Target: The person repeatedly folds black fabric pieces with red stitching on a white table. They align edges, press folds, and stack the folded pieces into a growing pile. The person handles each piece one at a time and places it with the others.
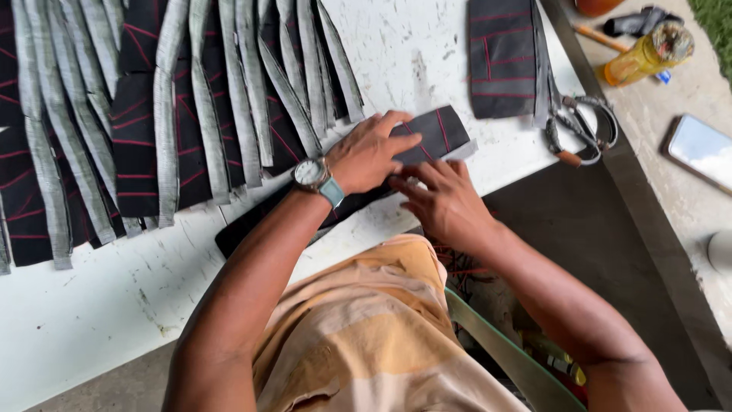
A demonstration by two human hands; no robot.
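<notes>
Dark red-striped fabric strip lies pressed under the flat left hand, right hand fingers pinching its edge.

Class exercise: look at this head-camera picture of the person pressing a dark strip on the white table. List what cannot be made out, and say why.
- Middle of the dark strip: covered by the left hand and right hand, head view.
- Right fingertips' grip on it: tucked under the left hand.
- Row of folded strips: cut off by the top and left edges.
- Scissors: blades partly hidden under a folded piece.
- Phone: cut off by the right edge.
</notes>
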